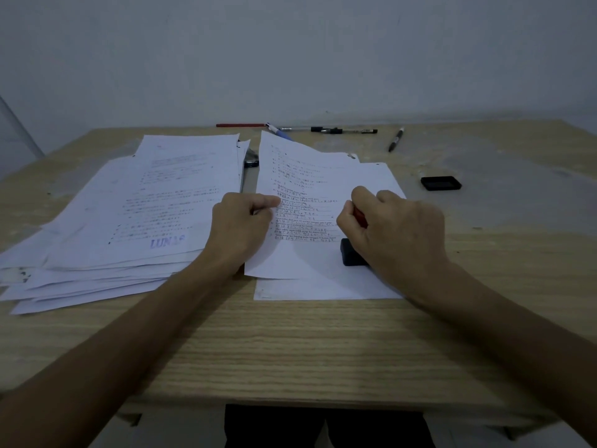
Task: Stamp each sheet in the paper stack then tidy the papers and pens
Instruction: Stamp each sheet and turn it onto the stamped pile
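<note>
Toward the middle of the wooden surface [290,344]: two paper piles, one stamp, one ink pad, several pens. Left pile [122,227], loose and fanned, reaching the left edge; top sheet marked with a blue stamped word [167,242] near its lower edge. Right pile [323,286], only a few sheets; top sheet [300,189] printed with text lines, skewed, its left edge lifted. Left hand [240,226], grip pinching that left edge between thumb and curled fingers. Right hand [394,231], grip curled round the stamp [353,252]: red handle, dark base pressed onto the sheet's lower right part. Black ink pad [441,183] apart, toward the right edge. Row of pens [297,128] along the far edge; one more pen [396,139] angled beside it. Bare wood along the near edge and right side.
</note>
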